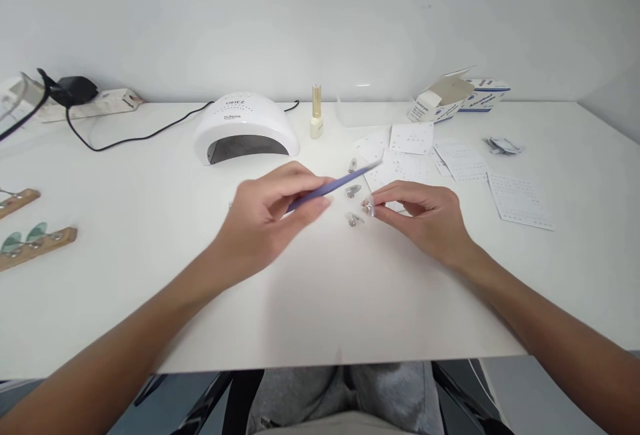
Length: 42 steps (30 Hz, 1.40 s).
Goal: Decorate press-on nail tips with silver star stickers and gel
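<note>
My left hand (pixel 273 211) is closed around slim purple tweezers (pixel 333 186), whose pale tip points up and to the right. Between the thumb and fingertips of my right hand (pixel 423 215) is a small clear nail tip (pixel 369 205) with a silvery part on it. The tweezers' tip lies above and beyond this piece, apart from it. Just left of my right fingertips, a few similar clear pieces with silvery bases stand on the table: a near nail tip (pixel 355 219), a middle nail tip (pixel 353 191) and a far nail tip (pixel 353 165).
A white nail lamp (pixel 247 125) and a gold-capped polish bottle (pixel 317 115) stand behind my hands. Sticker sheets (pixel 413 138), loose packets (pixel 503 146) and an open box (pixel 440 98) are on the right. Wooden holders (pixel 60 238) with green nail tips lie left, near a black cable (pixel 145 136).
</note>
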Available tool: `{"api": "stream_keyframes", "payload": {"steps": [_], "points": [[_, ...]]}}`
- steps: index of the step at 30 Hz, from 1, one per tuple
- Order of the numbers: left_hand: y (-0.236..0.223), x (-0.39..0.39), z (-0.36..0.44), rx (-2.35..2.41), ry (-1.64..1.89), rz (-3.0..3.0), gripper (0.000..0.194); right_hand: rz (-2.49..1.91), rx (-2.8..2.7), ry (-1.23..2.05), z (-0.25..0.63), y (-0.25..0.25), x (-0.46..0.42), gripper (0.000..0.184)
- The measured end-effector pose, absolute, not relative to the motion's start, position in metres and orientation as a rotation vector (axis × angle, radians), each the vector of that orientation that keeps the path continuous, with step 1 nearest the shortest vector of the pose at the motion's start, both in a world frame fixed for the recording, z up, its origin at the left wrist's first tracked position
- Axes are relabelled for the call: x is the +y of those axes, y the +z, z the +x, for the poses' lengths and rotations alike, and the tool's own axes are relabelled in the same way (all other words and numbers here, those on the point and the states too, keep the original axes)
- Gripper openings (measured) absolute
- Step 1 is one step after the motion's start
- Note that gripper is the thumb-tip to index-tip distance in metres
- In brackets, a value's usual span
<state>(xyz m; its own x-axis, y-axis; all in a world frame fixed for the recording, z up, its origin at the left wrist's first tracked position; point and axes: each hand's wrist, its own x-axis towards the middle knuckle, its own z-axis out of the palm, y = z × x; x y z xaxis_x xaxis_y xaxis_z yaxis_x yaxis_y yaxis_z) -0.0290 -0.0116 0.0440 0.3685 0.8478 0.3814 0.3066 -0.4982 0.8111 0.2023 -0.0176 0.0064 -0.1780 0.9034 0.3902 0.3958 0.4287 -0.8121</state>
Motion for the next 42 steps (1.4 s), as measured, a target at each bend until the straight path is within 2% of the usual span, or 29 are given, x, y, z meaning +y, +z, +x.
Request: {"api": "stream_keyframes", "payload": {"steps": [4,7,10,18,24,35,42], "points": [[0.053,-0.009,-0.035,0.912,1.384,1.737,0.018,-0.983,-1.717,0.873,0.195,0.013,-0.027,0.012],[0.058,-0.011,-0.035,0.896,1.548,1.626,0.010,-0.924,-1.693,0.999,0.187,0.018,-0.036,0.014],[0.062,-0.016,-0.031,0.799,1.540,1.541,0.003,-0.917,-1.687,1.108,0.180,0.020,-0.043,0.015],[0.059,-0.031,-0.018,0.949,1.466,1.543,0.021,-0.878,-1.699,1.275,0.177,0.018,-0.047,0.011],[0.056,-0.038,-0.013,0.909,1.377,1.520,0.020,-0.855,-1.734,1.311,0.175,0.018,-0.048,0.016],[0.052,-0.032,-0.013,0.798,1.592,1.416,0.018,-0.832,-1.713,1.347,0.176,0.015,-0.047,0.020],[0.053,-0.041,-0.009,0.821,1.525,1.458,0.017,-0.828,-1.759,1.324,0.176,0.014,-0.047,0.018]]}}
